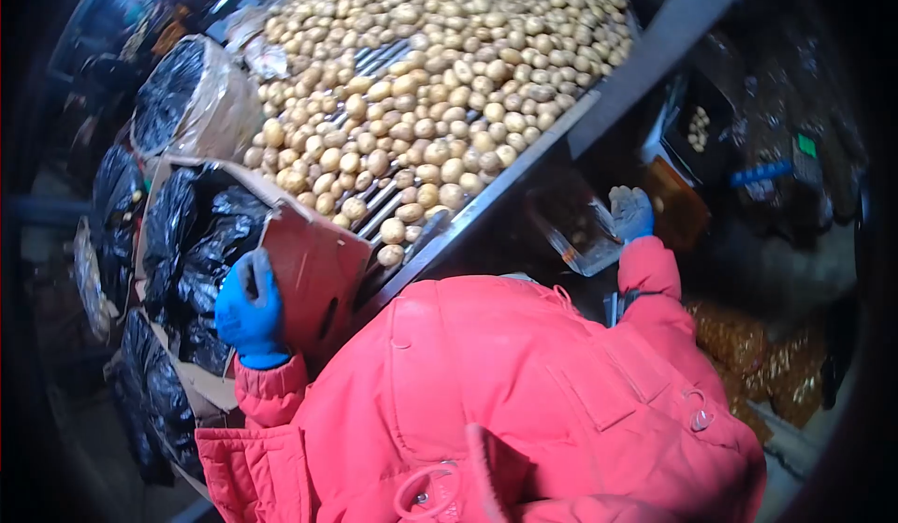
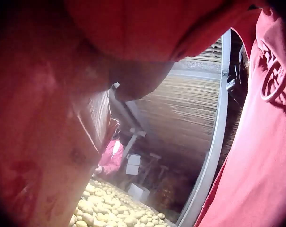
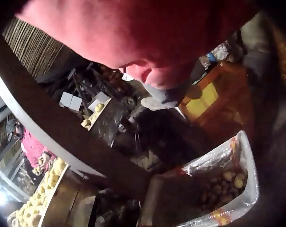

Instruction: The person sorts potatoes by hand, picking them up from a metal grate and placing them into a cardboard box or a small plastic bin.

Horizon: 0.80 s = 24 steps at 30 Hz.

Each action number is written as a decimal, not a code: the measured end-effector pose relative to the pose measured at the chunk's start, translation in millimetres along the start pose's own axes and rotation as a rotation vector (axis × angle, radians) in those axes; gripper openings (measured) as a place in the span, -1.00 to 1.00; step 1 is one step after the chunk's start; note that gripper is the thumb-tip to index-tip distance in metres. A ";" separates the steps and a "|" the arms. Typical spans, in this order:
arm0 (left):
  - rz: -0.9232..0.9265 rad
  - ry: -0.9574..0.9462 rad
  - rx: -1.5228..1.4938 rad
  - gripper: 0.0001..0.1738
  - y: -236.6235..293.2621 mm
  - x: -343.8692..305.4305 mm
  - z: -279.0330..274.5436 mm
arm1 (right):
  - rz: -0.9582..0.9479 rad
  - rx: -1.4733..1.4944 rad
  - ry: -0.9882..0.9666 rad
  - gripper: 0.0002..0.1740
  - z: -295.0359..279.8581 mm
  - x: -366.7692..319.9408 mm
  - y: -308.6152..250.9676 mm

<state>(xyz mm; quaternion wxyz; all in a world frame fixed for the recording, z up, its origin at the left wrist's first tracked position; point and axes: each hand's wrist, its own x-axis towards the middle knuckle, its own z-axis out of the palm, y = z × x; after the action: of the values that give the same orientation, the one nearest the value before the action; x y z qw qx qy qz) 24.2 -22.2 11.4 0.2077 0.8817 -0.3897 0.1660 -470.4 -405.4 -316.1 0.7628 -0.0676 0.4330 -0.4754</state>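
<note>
Lower left, the left hand (image 1: 250,308) is overlapping a box (image 1: 313,266), grip unclear. Right of centre, the right hand (image 1: 631,212) is reaching, fingers open, beside a bin (image 1: 599,261).

A red carton (image 1: 316,263) is standing between the left hand (image 1: 251,306) and the potatoes (image 1: 440,102), a metal beam (image 1: 659,50) is slanting alongside, and open air is stretching above the spread.

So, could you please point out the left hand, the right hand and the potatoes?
Left hand (image 1: 251,312): head view, glove's blue part.
Right hand (image 1: 631,213): head view, glove's grey part.
Potatoes (image 1: 377,162): head view, one potato's surface.
</note>
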 end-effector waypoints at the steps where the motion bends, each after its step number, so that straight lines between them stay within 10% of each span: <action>1: 0.025 0.015 0.012 -0.73 -0.7 0.9 1.5 | 0.065 -0.068 -0.152 -0.64 18.0 3.5 15.4; 3: 0.015 0.012 0.072 -0.73 6.3 1.3 -1.5 | 0.176 -0.216 -0.544 -0.59 63.6 1.9 46.7; 4: 0.015 0.005 0.096 -0.73 8.9 1.5 -2.4 | 0.029 -0.524 -0.270 -0.61 135.1 -49.3 60.9; 8: -0.061 -0.009 0.108 -0.69 10.6 -2.2 -1.4 | -0.297 -1.106 -0.614 -0.66 211.1 -49.1 126.1; 10: -0.023 0.020 0.109 -0.72 12.6 -2.9 -2.2 | -0.988 -1.490 -0.806 -0.68 244.3 -52.3 151.2; 13: 0.005 0.043 0.101 -0.78 17.0 -3.9 -4.8 | -1.157 -2.041 -0.856 -0.59 265.6 -65.8 194.5; 14: 0.005 0.047 0.113 -0.79 18.7 -3.6 -5.6 | -1.484 -1.958 -0.776 -0.54 264.5 -67.6 205.1; 20: 0.117 0.167 0.130 -0.85 10.6 -1.6 0.7 | -1.270 -2.001 -1.051 -0.56 294.3 -26.0 169.8; 24: 0.110 0.162 0.147 -0.85 3.2 1.6 4.4 | -1.349 -2.020 -0.742 -0.65 307.1 29.6 121.4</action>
<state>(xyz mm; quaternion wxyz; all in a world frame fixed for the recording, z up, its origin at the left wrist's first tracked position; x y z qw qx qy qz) 23.3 -27.4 9.1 0.1637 0.8555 -0.4064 0.2759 -161.7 -457.9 -207.1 0.0545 -0.9518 0.2422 -0.1802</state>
